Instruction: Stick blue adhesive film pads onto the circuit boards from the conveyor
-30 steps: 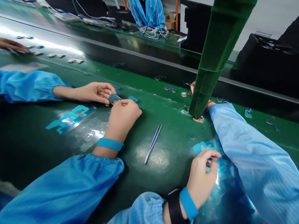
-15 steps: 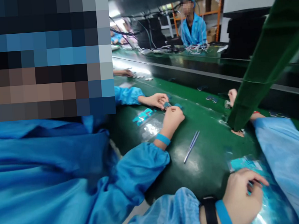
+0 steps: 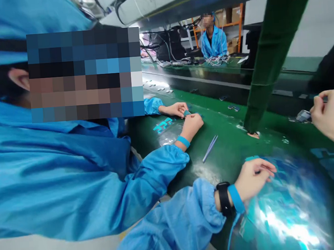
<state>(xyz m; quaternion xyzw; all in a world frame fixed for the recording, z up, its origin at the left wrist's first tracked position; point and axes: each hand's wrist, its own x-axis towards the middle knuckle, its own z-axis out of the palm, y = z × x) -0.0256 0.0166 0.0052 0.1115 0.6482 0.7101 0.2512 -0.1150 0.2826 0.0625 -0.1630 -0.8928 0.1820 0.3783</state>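
My left hand point(image 3: 253, 178), with a black watch and a blue wrist strap, rests at the lower middle. Its fingers pinch the near edge of a glossy sheet of teal stickers point(image 3: 278, 208) lying on the green belt point(image 3: 229, 155). My right hand point(image 3: 328, 117) is raised at the right edge, fingers curled around a small grey part point(image 3: 304, 115). Metal tweezers point(image 3: 210, 148) lie on the belt to the left of my left hand, untouched.
A co-worker in a blue coat fills the left, with both hands point(image 3: 186, 118) on a small teal piece beside another sticker sheet point(image 3: 163, 125). A slanted green post point(image 3: 266, 68) meets the belt at the centre right. More small parts point(image 3: 233, 108) lie along the far lane. Another person sits across.
The view swung left and up, bringing the co-worker's upper body into frame. My right hand came out from behind the green post to the right edge. My left hand stays on the sticker sheet.
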